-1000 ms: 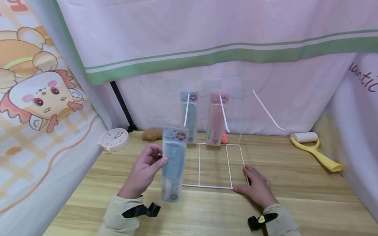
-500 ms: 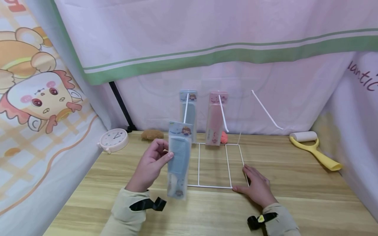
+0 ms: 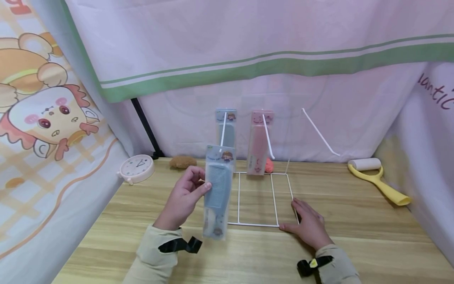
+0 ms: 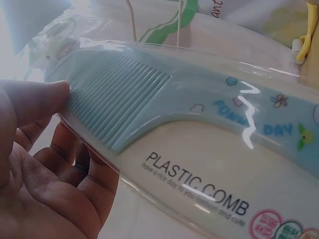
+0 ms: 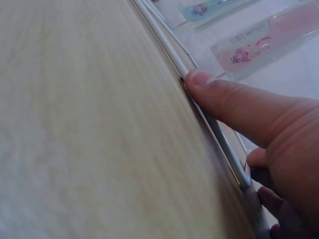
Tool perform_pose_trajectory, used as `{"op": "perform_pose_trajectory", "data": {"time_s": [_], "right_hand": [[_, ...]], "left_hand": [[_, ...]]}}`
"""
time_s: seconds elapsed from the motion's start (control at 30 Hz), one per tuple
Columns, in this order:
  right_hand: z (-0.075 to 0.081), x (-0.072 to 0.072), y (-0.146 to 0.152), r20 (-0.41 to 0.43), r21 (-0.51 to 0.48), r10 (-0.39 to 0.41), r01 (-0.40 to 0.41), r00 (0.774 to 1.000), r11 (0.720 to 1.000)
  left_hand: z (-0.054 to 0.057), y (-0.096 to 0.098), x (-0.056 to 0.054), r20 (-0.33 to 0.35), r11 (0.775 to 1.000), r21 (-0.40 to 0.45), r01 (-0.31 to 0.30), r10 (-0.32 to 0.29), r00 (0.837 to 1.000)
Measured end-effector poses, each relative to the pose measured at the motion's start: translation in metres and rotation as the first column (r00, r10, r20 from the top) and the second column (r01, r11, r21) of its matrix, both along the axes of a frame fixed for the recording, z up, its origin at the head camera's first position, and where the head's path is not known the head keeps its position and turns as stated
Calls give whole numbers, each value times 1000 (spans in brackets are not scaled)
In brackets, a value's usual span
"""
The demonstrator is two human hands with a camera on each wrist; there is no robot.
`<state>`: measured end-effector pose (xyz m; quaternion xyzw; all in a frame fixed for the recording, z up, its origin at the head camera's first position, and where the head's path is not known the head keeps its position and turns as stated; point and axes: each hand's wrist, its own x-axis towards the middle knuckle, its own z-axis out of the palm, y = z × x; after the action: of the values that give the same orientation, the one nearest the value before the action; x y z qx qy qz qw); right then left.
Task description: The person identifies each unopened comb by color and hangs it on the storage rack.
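My left hand (image 3: 181, 201) pinches a packaged blue plastic comb (image 3: 218, 191) by its left edge, thumb in front and fingers behind. The comb stands nearly upright in the air, its top by the front end of the left white hook (image 3: 223, 132); whether the hook passes through its hole I cannot tell. Behind it, another packaged blue comb (image 3: 231, 134) hangs from that hook, partly hidden. A packaged pink comb (image 3: 258, 146) hangs on the middle hook. My right hand (image 3: 310, 225) holds the front right corner of the white wire rack (image 3: 239, 201), thumb (image 5: 219, 89) against the front bar.
A third hook (image 3: 320, 132) sticks out at the right with nothing on it. Around the rack lie a pink clock (image 3: 137, 168), a brown fuzzy object (image 3: 182, 161), a coral-coloured item (image 3: 269, 165) and a yellow-handled lint roller (image 3: 379, 181). Curtains close off the back and sides.
My left hand has carried the blue comb to the right and slightly up, towards the left hook's front end. The right hand stays on the rack's corner.
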<state>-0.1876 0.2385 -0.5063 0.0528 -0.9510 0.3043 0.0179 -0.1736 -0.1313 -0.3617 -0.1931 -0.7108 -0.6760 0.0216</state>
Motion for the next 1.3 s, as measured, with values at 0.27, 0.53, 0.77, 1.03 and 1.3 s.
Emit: {"op": "perform_pose_trajectory", "data": {"time_s": [0.27, 0.53, 0.77, 1.03, 1.3], "right_hand": [[0, 0, 0, -15, -1, -1, 1, 1000, 1000], [-1, 0, 0, -3, 8, -6, 6, 1000, 1000], [0, 0, 1, 8, 11, -6, 6, 1000, 1000], [1, 0, 0, 17, 11, -1, 1, 1000, 1000], [1, 0, 0, 18, 9, 3, -3, 1000, 1000]], "left_hand": [[-8, 3, -7, 39, 1000, 4, -30, 30, 999], [-14, 12, -21, 65, 997, -27, -79, 81, 995], [-20, 16, -34, 94, 996, -7, -89, 89, 992], [-20, 19, -45, 108, 996, 5, -87, 86, 990], [-19, 21, -55, 118, 994, -30, -100, 103, 988]]}}
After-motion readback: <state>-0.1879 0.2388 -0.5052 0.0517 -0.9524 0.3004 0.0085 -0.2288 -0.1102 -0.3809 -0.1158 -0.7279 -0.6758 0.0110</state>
